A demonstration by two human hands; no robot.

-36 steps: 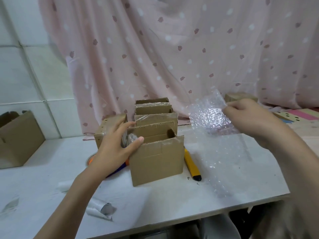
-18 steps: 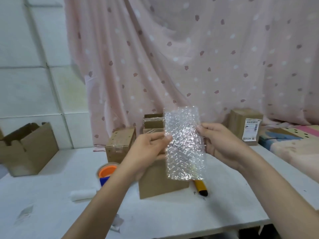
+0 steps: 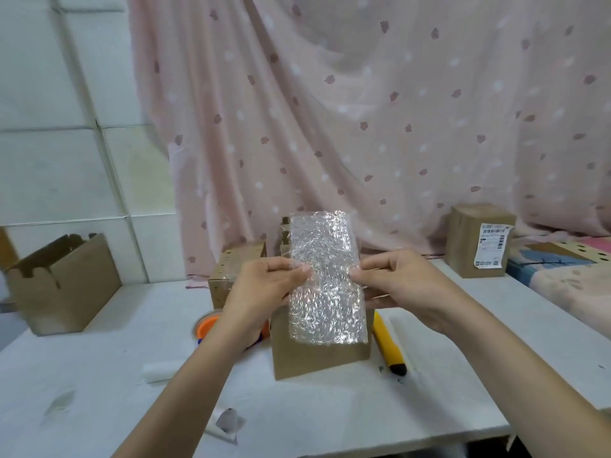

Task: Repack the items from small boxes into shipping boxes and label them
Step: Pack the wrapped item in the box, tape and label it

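Bubble wrap [image 3: 325, 279] clear, rectangular, upright; left hand [image 3: 264, 289] and right hand [image 3: 400, 285] pinch side edges

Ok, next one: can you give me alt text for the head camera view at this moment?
Two bare hands, left hand and right hand, pinch a sheet of bubble wrap upright over an open cardboard box on a white table. A yellow utility knife lies right of the box; a labelled box stands far right by a pink curtain.

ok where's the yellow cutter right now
The yellow cutter lies on the white table, right of the open box, below the right hand.
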